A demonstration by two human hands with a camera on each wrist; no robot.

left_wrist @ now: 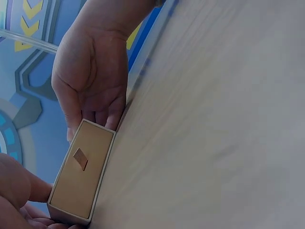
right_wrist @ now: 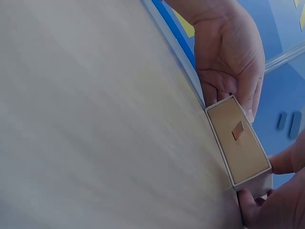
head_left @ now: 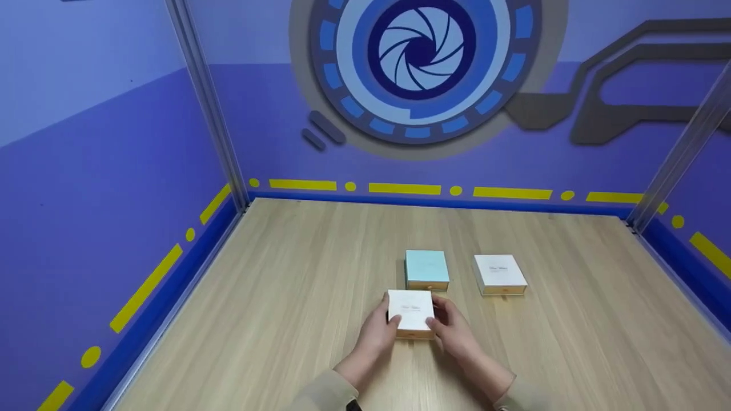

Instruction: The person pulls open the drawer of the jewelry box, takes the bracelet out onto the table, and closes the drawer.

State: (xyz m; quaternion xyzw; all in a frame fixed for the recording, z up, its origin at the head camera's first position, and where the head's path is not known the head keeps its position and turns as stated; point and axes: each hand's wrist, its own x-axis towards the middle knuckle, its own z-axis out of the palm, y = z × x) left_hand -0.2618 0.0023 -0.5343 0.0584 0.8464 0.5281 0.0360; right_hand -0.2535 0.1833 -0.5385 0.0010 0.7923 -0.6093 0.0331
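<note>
Both hands hold a small white drawer box (head_left: 410,307) near the front of the table. My left hand (head_left: 377,332) grips its left side and my right hand (head_left: 455,332) its right, thumbs at the front corners of the lid. Faint dark print marks the white top. In the left wrist view the tan drawer front (left_wrist: 78,179) shows a small pull tab (left_wrist: 80,159). The drawer sits closed inside its white sleeve. Fingers on the far sides are partly hidden. Just behind it stands a light teal drawer box (head_left: 427,266), partly overlapped in the head view.
To the right lies another white drawer box (head_left: 499,273) with a tan front. The wooden table (head_left: 297,274) is bounded by a blue-purple back wall (head_left: 257,131) and side walls, with metal posts (head_left: 208,108) at the corners.
</note>
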